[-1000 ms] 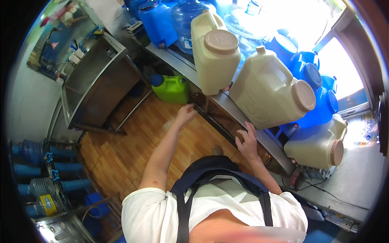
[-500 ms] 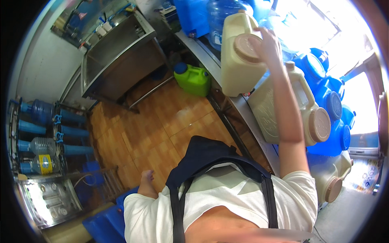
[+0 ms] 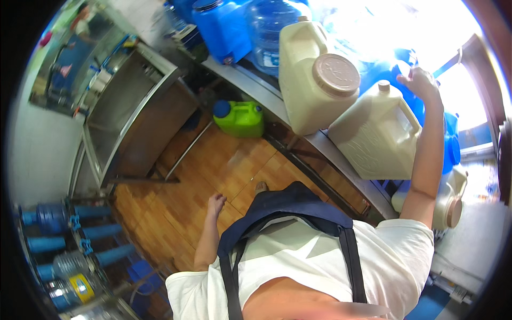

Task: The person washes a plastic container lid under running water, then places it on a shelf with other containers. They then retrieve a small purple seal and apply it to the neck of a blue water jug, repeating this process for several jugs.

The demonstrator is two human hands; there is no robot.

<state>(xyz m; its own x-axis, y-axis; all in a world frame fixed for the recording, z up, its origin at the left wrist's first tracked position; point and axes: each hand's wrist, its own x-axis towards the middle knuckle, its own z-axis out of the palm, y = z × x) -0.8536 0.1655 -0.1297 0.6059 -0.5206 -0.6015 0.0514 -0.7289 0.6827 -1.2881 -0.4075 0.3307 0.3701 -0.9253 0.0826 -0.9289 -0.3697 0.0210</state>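
My right arm is stretched out over a row of water jugs on the metal bench. My right hand (image 3: 425, 86) is above the blue jugs (image 3: 452, 149), its fingers apart; glare hides whether it touches one. Just left of that hand stands a cream jug (image 3: 373, 136) with a handle and small cap. Farther left is another cream jug (image 3: 304, 88), upright, with a wide round lid (image 3: 337, 74) facing me. My left hand (image 3: 216, 204) hangs over the tiled floor, its fingers loosely bent and nothing visible in them.
A clear blue round bottle (image 3: 272, 34) and a blue container (image 3: 221, 32) stand at the bench's far end. A green jug (image 3: 238, 118) sits on the floor beneath. At the left are a steel sink (image 3: 125, 112) and a bottle rack (image 3: 80, 234). Another cream jug (image 3: 440, 205) lies nearer right.
My right hand has left the far cream jug's lid and moved right to above the blue jugs. My left hand has come forward. The view has shifted and turned.
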